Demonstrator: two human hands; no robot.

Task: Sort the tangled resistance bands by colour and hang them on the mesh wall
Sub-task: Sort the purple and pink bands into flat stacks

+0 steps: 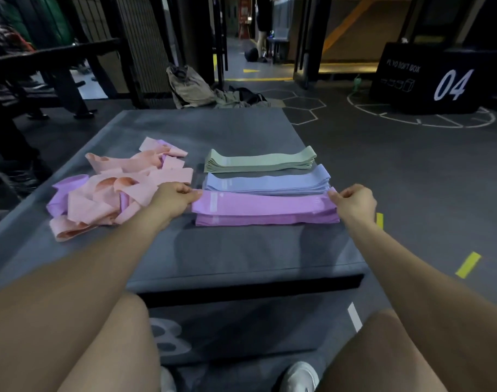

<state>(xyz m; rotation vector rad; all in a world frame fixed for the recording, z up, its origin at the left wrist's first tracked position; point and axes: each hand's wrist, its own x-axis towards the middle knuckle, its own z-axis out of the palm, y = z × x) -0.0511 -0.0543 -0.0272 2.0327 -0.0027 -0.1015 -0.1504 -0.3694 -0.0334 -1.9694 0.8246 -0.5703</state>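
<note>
Three flat stacks of bands lie on a grey padded box [227, 250]: green bands [260, 160] farthest, blue bands [267, 182] in the middle, purple bands [264, 209] nearest. My left hand [175, 198] pinches the left end of the top purple band. Its right end is pinched by my right hand [354, 202], so the band lies stretched flat over the purple stack. To the left sits a tangled heap [114, 188] of pink bands with a few purple ones mixed in.
Black plyo box marked 04 [428, 77] stands on the floor at the far right. A grey bag and clothes [190, 86] lie beyond the padded box. Dark racks and a mesh panel [140, 43] stand at the back left. My knees and shoes show at the bottom.
</note>
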